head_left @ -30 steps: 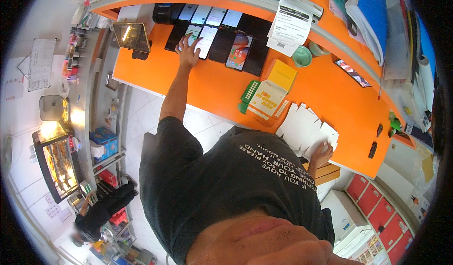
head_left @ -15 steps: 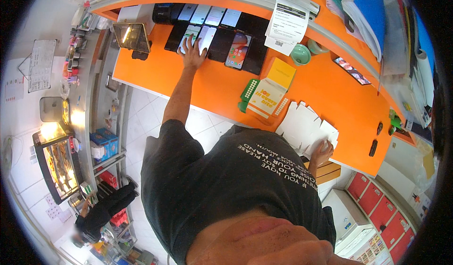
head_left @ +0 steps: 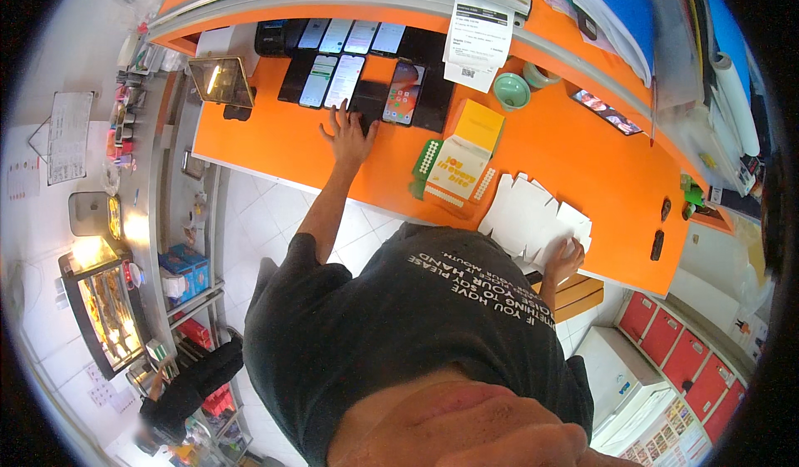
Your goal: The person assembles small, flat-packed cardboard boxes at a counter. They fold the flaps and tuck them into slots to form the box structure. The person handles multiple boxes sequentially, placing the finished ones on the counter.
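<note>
My left hand [head_left: 348,138], fingers spread, is at the near end of a phone with a white screen [head_left: 344,81]. Its fingertips are by that phone's lower edge; whether they touch it I cannot tell. Beside it lies a phone with a green and white screen [head_left: 318,80]. To the right is a larger phone with a reddish screen of icons [head_left: 403,92]. More lit phones [head_left: 335,36] form a row behind. At the counter's near right edge my right hand [head_left: 566,257] grips a flattened white cardboard box [head_left: 533,217] with cut flaps.
A yellow, white and green printed carton [head_left: 459,163] stands on the orange counter [head_left: 275,146]. Green bowls [head_left: 512,91] and a hanging receipt [head_left: 478,42] are behind it. A tablet on a stand [head_left: 221,82] is at left. Another person [head_left: 196,388] is at the far lower left.
My left hand has drawn back from the white-screened phone's display to its near end. My right hand stays on the white cardboard. The whole view has shifted slightly.
</note>
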Tool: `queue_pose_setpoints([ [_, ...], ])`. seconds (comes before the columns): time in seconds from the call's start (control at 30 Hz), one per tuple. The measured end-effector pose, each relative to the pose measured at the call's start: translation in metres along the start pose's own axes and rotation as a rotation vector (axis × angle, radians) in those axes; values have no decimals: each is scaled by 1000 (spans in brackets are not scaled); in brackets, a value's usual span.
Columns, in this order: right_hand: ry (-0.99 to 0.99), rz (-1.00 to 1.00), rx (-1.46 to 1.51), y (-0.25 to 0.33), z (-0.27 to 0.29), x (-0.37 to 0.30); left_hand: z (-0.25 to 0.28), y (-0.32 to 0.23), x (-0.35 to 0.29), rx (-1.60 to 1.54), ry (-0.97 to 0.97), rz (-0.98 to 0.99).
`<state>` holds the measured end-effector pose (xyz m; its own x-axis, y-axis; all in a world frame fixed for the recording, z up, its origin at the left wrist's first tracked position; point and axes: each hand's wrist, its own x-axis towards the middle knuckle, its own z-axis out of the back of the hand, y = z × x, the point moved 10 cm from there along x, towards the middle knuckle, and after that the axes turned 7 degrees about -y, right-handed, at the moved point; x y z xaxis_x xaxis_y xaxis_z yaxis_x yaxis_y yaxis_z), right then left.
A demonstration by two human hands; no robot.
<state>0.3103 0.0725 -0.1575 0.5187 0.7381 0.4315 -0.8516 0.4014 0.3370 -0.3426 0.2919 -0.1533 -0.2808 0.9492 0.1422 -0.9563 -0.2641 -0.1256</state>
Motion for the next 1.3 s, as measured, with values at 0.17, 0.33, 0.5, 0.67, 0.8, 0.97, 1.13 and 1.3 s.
queue_pose_setpoints([
  [0.17, 65, -112, -10, 2, 3, 5, 19, -52, -4, -220, -120, -261],
  [0.33, 26, -135, -175, 33, 17, 34, 7, -111, 11, -227, -126, -324],
  [0.5, 5, 124, 79, 122, 21, 72, 16, -107, 3, -351, -147, -38],
  [0.67, 140, 591, 523, 273, 23, 68, 29, -48, -44, -343, -248, 209],
  [0.8, 401, 1002, 747, 412, 35, 21, 4, 7, -54, -370, -200, 259],
  [0.97, 483, 1072, 876, 523, 16, -16, -1, 42, -36, -465, -96, 204],
  [1.13, 559, 988, 732, 596, -74, -67, 27, 143, -74, -503, -4, 157],
  [1.3, 802, 1091, 357, 694, -185, -144, 40, 263, -74, -428, 8, 246],
])
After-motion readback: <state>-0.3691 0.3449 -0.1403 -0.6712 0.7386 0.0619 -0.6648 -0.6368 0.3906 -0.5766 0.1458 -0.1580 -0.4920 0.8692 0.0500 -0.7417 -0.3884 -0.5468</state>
